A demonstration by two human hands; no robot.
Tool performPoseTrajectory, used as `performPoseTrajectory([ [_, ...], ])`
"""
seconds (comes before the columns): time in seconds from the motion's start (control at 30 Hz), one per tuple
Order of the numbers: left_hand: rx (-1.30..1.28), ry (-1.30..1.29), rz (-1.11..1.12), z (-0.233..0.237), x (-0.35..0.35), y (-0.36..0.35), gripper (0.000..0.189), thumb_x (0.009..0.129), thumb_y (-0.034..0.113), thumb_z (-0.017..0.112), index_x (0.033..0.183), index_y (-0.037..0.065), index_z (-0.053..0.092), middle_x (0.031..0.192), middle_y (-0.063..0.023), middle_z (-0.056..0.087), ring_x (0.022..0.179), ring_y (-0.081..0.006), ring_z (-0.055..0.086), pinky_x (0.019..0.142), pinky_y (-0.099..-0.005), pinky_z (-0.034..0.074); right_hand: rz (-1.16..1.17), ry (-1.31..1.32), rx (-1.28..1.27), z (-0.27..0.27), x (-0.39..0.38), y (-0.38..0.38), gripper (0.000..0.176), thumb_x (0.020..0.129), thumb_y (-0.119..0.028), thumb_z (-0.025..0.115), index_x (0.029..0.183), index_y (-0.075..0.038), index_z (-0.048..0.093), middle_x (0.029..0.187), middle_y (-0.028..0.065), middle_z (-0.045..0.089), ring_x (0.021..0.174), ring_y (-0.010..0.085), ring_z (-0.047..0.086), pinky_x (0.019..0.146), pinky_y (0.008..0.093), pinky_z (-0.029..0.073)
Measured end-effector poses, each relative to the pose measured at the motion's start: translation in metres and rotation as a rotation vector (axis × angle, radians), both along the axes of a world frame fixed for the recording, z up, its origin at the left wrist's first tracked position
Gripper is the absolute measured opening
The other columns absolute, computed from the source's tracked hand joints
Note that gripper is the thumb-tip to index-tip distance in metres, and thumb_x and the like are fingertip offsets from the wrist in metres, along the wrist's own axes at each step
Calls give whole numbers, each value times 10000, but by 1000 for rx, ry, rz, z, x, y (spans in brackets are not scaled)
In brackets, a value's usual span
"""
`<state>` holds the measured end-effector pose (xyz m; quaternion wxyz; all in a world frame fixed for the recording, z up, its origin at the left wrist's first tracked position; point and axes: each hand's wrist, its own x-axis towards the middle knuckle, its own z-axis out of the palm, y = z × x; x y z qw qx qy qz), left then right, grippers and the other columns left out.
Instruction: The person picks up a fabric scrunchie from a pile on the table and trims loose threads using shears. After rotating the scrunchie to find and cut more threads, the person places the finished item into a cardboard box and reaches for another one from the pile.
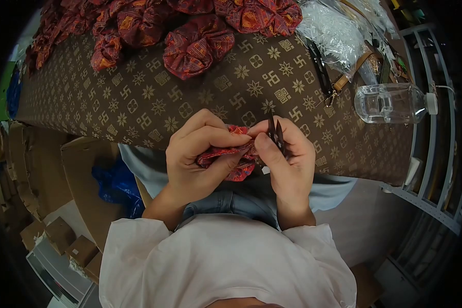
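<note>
A red patterned fabric piece (239, 172), gathered and folded, is between my two hands at the table's near edge. My left hand (200, 154) has its fingers and thumb closed on the fabric's left side. My right hand (290, 159) pinches the fabric's right end between thumb and forefinger. It also holds small dark scissors (275, 134), whose pointed blades stick up past the fingers. A small white tag (265, 170) shows below the right thumb. Part of the fabric is hidden behind the fingers.
Several red gathered fabric pieces (197, 46) lie along the table's far side. A clear bottle (390, 103) lies on its side at right, near a plastic bag of clear bits (328, 33) and straps. Cardboard boxes (87, 174) and a metal rack (436, 200) flank the patterned tabletop (210, 92).
</note>
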<state>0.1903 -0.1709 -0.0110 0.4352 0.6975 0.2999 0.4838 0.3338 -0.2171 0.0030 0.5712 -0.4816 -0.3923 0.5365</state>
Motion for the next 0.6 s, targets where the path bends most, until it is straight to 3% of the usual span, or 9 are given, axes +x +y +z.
performPoseTrajectory([
  [0.23, 116, -52, -21, -8, -2, 2, 256, 544, -104, 637, 765, 26, 627, 688, -54, 503, 617, -144, 492, 527, -227, 387, 5, 108, 6, -2, 2, -3, 116, 861, -72, 499, 904, 22, 555, 806, 1, 513, 714, 31, 455, 652, 160, 382],
  [0.47, 29, -18, 14, -2, 1, 1, 227, 565, -86, 660, 762, 22, 625, 692, -58, 515, 619, -137, 497, 517, -226, 382, -28, 161, -33, 1, -3, -3, 144, 862, -82, 500, 952, 20, 546, 825, 10, 516, 710, 41, 448, 661, 168, 377],
  [0.53, -36, 19, 36, 2, 2, 1, 194, 598, -67, 673, 764, 20, 625, 702, -64, 532, 622, -131, 504, 519, -220, 381, -201, -66, 108, 0, -7, -2, 235, 845, -121, 535, 1025, 30, 531, 820, 45, 520, 702, 69, 462, 654, 173, 382],
  [0.6, -46, 29, 39, 3, 1, 1, 187, 606, -63, 675, 767, 18, 625, 706, -65, 537, 623, -129, 506, 523, -217, 383, -227, -217, 245, -11, 0, -1, 277, 830, -140, 555, 1046, 33, 529, 816, 65, 522, 690, 87, 471, 644, 179, 389],
])
